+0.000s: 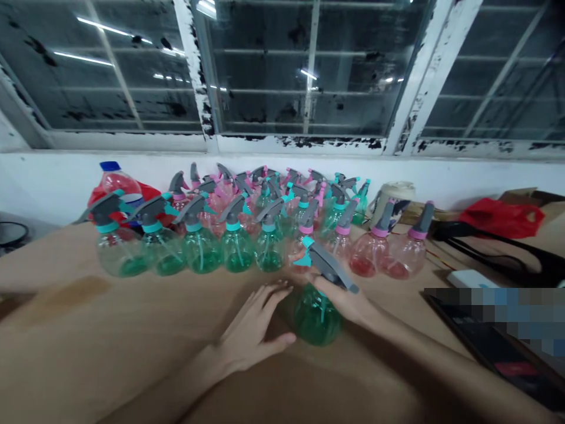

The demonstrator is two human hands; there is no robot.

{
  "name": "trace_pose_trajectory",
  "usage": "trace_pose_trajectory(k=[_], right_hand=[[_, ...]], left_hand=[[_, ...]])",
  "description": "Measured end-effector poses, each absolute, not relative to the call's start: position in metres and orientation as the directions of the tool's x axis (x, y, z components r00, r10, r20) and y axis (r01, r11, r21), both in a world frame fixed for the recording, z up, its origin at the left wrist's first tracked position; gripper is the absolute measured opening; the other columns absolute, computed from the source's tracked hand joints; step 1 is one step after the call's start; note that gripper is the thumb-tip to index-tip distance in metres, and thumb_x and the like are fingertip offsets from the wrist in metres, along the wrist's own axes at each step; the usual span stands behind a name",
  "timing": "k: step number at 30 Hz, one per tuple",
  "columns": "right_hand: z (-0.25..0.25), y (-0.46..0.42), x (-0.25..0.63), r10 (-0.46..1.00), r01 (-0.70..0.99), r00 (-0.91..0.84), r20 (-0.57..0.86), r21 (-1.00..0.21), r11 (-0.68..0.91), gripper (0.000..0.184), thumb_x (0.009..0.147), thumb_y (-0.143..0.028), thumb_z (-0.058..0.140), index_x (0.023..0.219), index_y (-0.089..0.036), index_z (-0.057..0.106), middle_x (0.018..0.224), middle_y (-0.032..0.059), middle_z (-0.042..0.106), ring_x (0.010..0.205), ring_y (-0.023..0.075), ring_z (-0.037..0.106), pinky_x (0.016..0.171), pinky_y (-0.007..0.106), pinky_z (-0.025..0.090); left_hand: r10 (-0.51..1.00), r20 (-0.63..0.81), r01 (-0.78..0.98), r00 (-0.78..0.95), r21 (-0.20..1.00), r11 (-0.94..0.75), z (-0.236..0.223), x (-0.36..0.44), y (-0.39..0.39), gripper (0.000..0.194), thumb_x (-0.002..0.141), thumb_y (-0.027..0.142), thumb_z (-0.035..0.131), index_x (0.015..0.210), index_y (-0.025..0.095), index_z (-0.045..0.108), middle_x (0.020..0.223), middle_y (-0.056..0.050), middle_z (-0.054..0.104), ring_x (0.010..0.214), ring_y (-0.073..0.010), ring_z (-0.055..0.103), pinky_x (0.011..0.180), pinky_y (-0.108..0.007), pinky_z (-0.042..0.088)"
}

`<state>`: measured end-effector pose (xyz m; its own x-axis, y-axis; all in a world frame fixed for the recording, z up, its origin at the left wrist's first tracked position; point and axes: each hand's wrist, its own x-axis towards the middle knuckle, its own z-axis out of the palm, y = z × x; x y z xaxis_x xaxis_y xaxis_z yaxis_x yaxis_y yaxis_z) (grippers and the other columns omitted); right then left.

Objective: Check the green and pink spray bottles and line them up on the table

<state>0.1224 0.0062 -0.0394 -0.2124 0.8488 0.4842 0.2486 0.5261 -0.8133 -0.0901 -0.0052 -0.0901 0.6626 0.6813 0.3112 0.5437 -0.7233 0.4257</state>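
A green spray bottle (318, 321) with a grey and turquoise trigger head stands near the middle of the table, slightly tilted. My right hand (338, 297) grips it around the neck, just under the trigger head. Just left of that bottle is my left hand (258, 327), its fingers stretched out and thumb apart, holding nothing. Behind both hands runs a front row of spray bottles: green ones (203, 253) with turquoise collars on the left, pink ones (364, 259) with pink collars on the right. The fingers of my right hand are partly hidden behind the bottle neck.
More spray bottles (304, 194) crowd behind the front row, against the wall. A larger bottle with a blue cap (110, 166) stands at the back left. On the right lie a red plastic bag (501, 217), a black strap (498, 250) and a dark flat device (477, 330).
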Motion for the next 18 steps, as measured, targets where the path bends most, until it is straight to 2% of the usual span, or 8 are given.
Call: trace_pose_trajectory(k=[4,7,9,13,18], right_hand=[[-0.033,0.007,0.119,0.821,0.233,-0.215,0.529,-0.788,0.57,0.015,0.084,-0.038,0.056,0.088,-0.026,0.063,0.083,-0.0005,0.065,0.078,0.018,0.06,0.078,0.034,0.048],[-0.031,0.007,0.118,0.812,0.282,-0.201,0.547,-0.762,0.583,0.024,0.085,-0.043,0.055,0.072,-0.024,0.06,0.069,-0.0014,0.06,0.067,0.0157,0.057,0.069,0.033,0.048],[-0.031,0.007,0.118,0.813,0.308,-0.196,0.548,-0.753,0.582,0.026,0.085,-0.044,0.055,0.068,-0.024,0.058,0.064,-0.0021,0.057,0.062,0.0141,0.054,0.064,0.031,0.047],[-0.031,0.008,0.12,0.829,0.253,-0.237,0.506,-0.792,0.556,0.023,0.084,-0.044,0.056,0.075,-0.024,0.061,0.069,-0.0018,0.061,0.062,0.0132,0.057,0.063,0.029,0.049],[-0.032,0.008,0.121,0.832,0.197,-0.303,0.465,-0.823,0.532,0.027,0.084,-0.043,0.056,0.103,-0.027,0.064,0.091,0.001,0.068,0.075,0.0165,0.063,0.073,0.033,0.051]], left_hand=[[0.673,0.255,0.551,0.694,0.413,-0.725,-0.091,-0.097,0.0,0.066,0.086,0.053,0.051,0.142,0.024,0.028,0.146,-0.014,0.036,0.133,-0.0306,0.035,0.108,-0.052,0.032],[0.656,0.22,0.563,0.722,0.364,-0.742,-0.092,-0.097,0.0,0.074,0.083,0.059,0.053,0.142,0.023,0.028,0.148,-0.015,0.033,0.136,-0.0336,0.03,0.108,-0.057,0.028],[0.658,0.185,0.587,0.73,0.324,-0.742,-0.093,-0.095,0.0,0.079,0.08,0.063,0.053,0.143,0.022,0.029,0.149,-0.016,0.031,0.137,-0.0348,0.027,0.108,-0.059,0.028],[0.696,0.157,0.654,0.7,0.249,-0.714,-0.098,-0.093,0.002,0.079,0.079,0.06,0.057,0.141,0.017,0.034,0.15,-0.019,0.029,0.138,-0.0357,0.026,0.107,-0.057,0.029],[0.717,0.208,0.681,0.665,0.224,-0.697,-0.105,-0.094,0.003,0.071,0.08,0.055,0.058,0.139,0.019,0.04,0.147,-0.016,0.035,0.136,-0.0363,0.029,0.107,-0.057,0.031]])
